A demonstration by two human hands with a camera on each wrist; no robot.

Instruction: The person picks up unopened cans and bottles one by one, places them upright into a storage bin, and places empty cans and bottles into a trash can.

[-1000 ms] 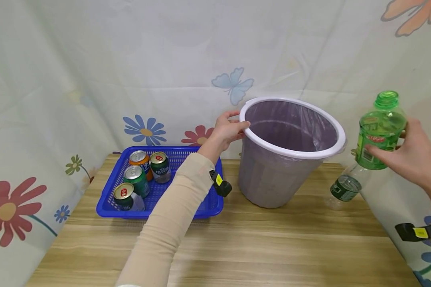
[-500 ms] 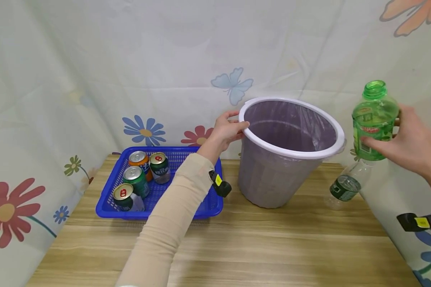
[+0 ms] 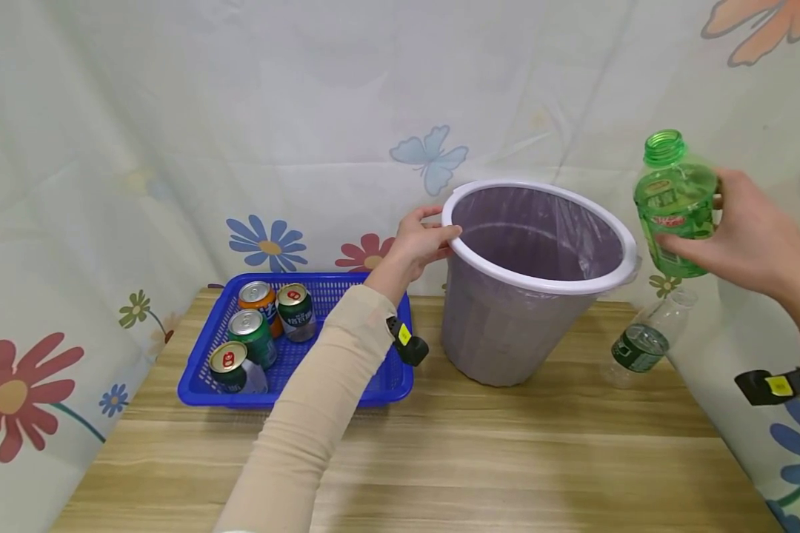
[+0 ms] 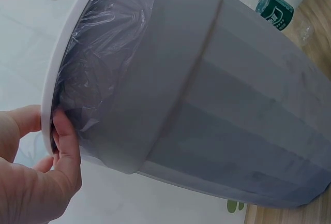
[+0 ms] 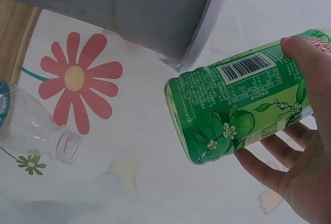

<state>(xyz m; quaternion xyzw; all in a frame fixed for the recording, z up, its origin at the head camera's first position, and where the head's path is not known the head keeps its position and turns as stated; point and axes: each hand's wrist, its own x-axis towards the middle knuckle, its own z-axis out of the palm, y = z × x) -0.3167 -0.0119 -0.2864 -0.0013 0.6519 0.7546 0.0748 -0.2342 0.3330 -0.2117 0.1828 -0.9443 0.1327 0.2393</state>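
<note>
My left hand (image 3: 421, 243) pinches the white rim of a grey trash can (image 3: 507, 333) at its left side. A thin clear bag lines the can, and its folds show under the rim in the left wrist view. My right hand (image 3: 756, 229) grips a green plastic bottle (image 3: 676, 211) round its body, lifted above the table and right of the can. The bottle has no cap and its neck points up. In the right wrist view its base and barcode label face the camera. Below it, a clear plastic bottle (image 3: 642, 344) with a dark green label stands on the table.
At the left, a blue plastic basket (image 3: 367, 403) holds several drink cans (image 3: 253, 334). Both stand on a wooden table (image 3: 440, 474). A flowered curtain (image 3: 307, 111) hangs behind and along the sides. The table's right edge runs close by the clear bottle.
My right hand has raised the green bottle and carried it left, closer to the trash can's rim. The left hand stays on the rim.
</note>
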